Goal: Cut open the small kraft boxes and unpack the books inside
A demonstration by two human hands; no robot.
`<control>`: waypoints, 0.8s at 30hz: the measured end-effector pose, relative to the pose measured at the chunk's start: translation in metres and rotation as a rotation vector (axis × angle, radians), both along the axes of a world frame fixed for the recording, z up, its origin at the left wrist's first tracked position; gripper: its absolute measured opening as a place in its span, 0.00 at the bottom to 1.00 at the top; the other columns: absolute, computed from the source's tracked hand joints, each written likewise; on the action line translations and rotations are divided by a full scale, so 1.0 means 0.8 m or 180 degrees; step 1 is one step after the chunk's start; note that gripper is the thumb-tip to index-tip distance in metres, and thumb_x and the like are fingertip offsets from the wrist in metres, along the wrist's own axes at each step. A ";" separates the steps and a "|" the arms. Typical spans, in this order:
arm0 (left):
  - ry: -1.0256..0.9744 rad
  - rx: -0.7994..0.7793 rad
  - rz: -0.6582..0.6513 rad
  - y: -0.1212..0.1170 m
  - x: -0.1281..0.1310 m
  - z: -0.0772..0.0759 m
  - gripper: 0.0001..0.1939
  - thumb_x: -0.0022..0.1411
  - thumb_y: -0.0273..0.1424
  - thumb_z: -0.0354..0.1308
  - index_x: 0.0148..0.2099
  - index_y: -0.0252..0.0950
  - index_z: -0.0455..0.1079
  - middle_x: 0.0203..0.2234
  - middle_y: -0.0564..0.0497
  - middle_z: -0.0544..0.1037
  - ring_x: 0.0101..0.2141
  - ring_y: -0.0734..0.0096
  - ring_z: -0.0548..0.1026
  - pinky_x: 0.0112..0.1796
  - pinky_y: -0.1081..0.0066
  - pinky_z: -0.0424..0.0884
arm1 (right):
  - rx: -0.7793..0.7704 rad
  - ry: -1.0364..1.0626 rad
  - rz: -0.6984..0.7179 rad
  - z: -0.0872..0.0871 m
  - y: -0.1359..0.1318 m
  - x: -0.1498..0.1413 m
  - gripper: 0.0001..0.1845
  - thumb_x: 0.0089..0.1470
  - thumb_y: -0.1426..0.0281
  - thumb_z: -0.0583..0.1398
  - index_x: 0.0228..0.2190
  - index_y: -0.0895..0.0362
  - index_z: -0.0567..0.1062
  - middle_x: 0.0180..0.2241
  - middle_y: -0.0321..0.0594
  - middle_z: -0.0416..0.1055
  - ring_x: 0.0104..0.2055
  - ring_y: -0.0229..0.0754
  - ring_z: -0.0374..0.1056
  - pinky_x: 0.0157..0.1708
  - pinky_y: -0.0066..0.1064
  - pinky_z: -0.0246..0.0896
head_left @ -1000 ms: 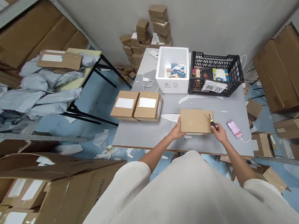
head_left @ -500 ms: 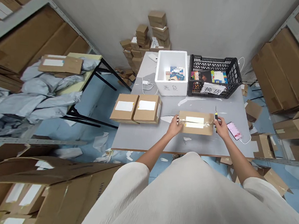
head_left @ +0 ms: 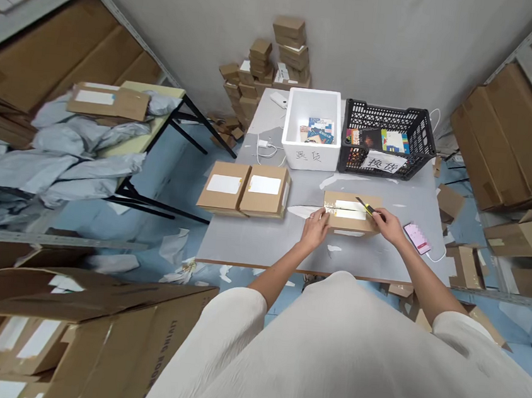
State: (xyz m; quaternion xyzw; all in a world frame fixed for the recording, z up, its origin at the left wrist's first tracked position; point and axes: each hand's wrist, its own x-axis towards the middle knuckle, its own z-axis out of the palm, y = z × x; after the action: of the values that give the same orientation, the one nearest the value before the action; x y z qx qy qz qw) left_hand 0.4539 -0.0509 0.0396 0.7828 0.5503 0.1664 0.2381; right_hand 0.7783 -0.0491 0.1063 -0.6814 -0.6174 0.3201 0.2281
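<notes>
A small brown cardboard box (head_left: 349,223) with a white label and clear tape lies on the grey table (head_left: 252,242) in front of me. My left hand (head_left: 315,228) grips its left end, fingers closed at the upper edge. In my right hand (head_left: 388,226) is a utility knife (head_left: 368,207), black and yellow, its blade extended and pointing left above the label. Whether the blade touches the box I cannot tell. Right of that hand lies a phone (head_left: 416,238) with a white cable.
Two labelled cardboard boxes (head_left: 244,189) stand at the table's left. Behind are a white foam bin (head_left: 309,160) and a black plastic crate (head_left: 386,167), both with books or booklets. Grey parcels (head_left: 60,168) cover a side table. A large open carton (head_left: 137,337) stands lower left.
The knife has swung from upright at the box's right end to lying across its top, pointing left. The right hand came in over the box. The left hand stays at the left end.
</notes>
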 end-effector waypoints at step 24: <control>-0.0240 -0.0038 0.0017 -0.009 0.012 0.007 0.30 0.76 0.29 0.51 0.77 0.41 0.66 0.74 0.39 0.70 0.70 0.43 0.67 0.70 0.45 0.59 | 0.0012 -0.1964 0.2111 0.034 0.087 -0.094 0.24 0.76 0.60 0.54 0.62 0.48 0.83 0.59 0.44 0.84 0.58 0.54 0.78 0.49 0.37 0.70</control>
State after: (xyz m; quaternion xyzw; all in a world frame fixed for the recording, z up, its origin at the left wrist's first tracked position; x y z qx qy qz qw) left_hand 0.4637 -0.0583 0.0453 0.7731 0.5440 0.1931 0.2629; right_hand 0.7033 0.0204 0.1338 -0.5099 -0.8420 0.1568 -0.0802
